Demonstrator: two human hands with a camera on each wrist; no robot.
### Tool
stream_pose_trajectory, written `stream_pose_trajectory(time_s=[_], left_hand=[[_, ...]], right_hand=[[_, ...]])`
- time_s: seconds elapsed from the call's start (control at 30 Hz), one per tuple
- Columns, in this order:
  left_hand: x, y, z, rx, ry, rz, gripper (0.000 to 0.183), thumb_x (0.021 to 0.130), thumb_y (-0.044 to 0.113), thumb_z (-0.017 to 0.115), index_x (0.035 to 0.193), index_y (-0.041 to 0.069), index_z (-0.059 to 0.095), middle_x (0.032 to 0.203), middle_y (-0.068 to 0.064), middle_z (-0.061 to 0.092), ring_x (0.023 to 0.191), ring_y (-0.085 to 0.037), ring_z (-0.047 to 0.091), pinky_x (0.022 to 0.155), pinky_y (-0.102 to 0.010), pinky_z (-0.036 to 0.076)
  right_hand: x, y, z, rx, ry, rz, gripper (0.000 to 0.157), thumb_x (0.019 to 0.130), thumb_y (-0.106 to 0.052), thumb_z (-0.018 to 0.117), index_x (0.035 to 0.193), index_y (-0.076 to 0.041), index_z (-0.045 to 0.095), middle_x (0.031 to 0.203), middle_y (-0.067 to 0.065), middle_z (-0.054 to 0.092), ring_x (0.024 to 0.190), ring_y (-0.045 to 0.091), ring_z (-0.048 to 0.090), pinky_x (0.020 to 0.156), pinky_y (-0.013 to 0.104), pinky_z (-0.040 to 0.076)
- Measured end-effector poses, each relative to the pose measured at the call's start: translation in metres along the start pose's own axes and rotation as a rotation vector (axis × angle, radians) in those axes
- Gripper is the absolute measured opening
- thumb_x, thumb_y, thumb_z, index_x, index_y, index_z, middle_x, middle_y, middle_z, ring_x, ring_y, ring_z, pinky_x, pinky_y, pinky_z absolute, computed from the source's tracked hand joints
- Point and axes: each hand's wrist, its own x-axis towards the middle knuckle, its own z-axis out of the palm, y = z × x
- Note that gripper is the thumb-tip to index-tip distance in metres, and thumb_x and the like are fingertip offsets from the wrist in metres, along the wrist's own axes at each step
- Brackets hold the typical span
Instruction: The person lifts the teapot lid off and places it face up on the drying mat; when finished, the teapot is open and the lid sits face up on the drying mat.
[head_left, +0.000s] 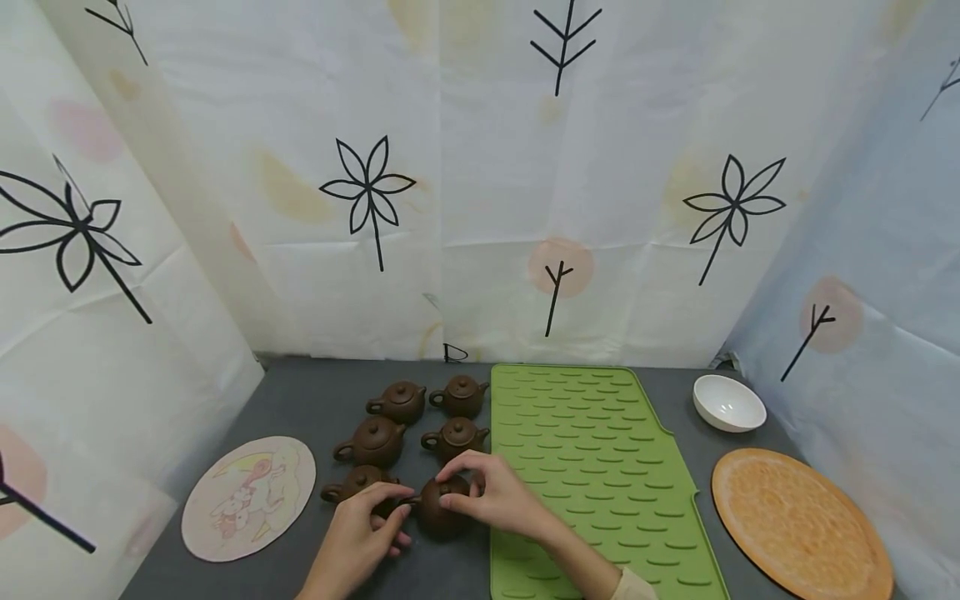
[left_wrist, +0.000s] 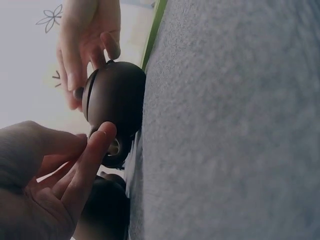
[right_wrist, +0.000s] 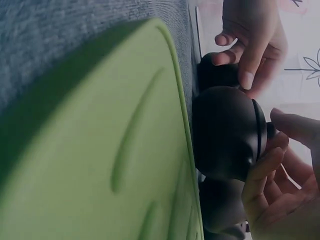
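A dark brown teapot [head_left: 435, 521] stands on the dark tabletop at the front, its lid on. My left hand [head_left: 356, 533] pinches the teapot's loop handle between thumb and fingers, as the left wrist view shows at the handle [left_wrist: 116, 147]. From the other side my right hand [head_left: 506, 496] holds the same pot, with fingertips at the lid knob [right_wrist: 272, 131] and along the spout side. Partly covered by the left hand, another brown teapot [head_left: 358, 477] sits just to the left. Several more like it stand behind in two columns, such as this teapot [head_left: 377, 442].
A ridged green mat [head_left: 592, 467] lies right of the teapots, its edge close beside them. Farther right are a white bowl [head_left: 729, 404] and a round orange-brown mat [head_left: 802, 521]. A pale round mat [head_left: 251, 500] with a printed picture lies left. Patterned white curtains [head_left: 480, 167] enclose the table.
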Motion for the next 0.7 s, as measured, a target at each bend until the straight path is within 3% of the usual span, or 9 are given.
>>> stream_pose_trajectory(time_s=[0.33, 0.53, 0.7], left_hand=[[0.002, 0.008, 0.009, 0.031, 0.066, 0.003, 0.012, 0.097, -0.001, 0.077, 0.107, 0.005, 0.080, 0.102, -0.013, 0.077, 0.051, -0.005, 0.071, 0.049, -0.023, 0.058], [0.002, 0.009, 0.010, 0.040, 0.077, -0.018, 0.013, 0.096, -0.002, 0.077, 0.105, 0.006, 0.080, 0.099, -0.011, 0.077, 0.050, -0.006, 0.070, 0.048, -0.023, 0.057], [0.003, 0.009, 0.010, 0.040, 0.079, -0.026, 0.013, 0.096, -0.002, 0.078, 0.105, 0.007, 0.081, 0.099, -0.011, 0.077, 0.051, -0.008, 0.071, 0.048, -0.023, 0.057]], right_hand=[[0.002, 0.005, 0.003, 0.002, 0.034, -0.028, 0.019, 0.098, -0.019, 0.083, 0.112, -0.007, 0.082, 0.125, 0.018, 0.073, 0.062, -0.001, 0.053, 0.057, 0.018, 0.050], [0.001, 0.002, -0.001, 0.004, 0.033, -0.065, 0.018, 0.099, -0.019, 0.082, 0.113, -0.007, 0.082, 0.128, 0.019, 0.072, 0.082, 0.005, 0.063, 0.066, 0.022, 0.057], [-0.004, -0.003, -0.009, 0.056, 0.012, -0.042, 0.019, 0.101, -0.018, 0.079, 0.116, -0.007, 0.081, 0.136, 0.027, 0.066, 0.075, 0.003, 0.063, 0.054, 0.028, 0.058]])
